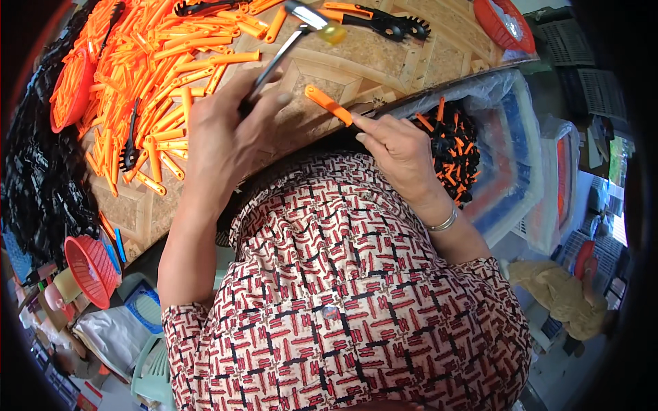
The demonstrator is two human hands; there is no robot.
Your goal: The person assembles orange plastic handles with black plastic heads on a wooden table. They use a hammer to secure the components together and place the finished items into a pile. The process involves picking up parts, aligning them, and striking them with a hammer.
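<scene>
My left hand point(229, 120) is closed around the handle of a hammer point(277, 58), with its metal head and yellow striking face raised over the table. In my right hand point(397, 151) is an orange plastic handle point(329, 105), pinched at its near end. It points up and left over the table's front edge; the part inside my fingers is hidden. A big pile of orange handles point(199, 65) spreads over the table left of the hammer. Near the far edge lie black slotted kitchen utensils point(391, 29), at least one joined to an orange handle.
Black utensil pieces point(41, 157) are heaped at the left, beside a red basket point(72, 103) of orange handles. Right of my lap, a striped sack point(510, 157) holds black-and-orange pieces point(452, 164). A red bowl point(504, 27) sits at the table's far right corner. A pink-red basket point(92, 270) stands lower left.
</scene>
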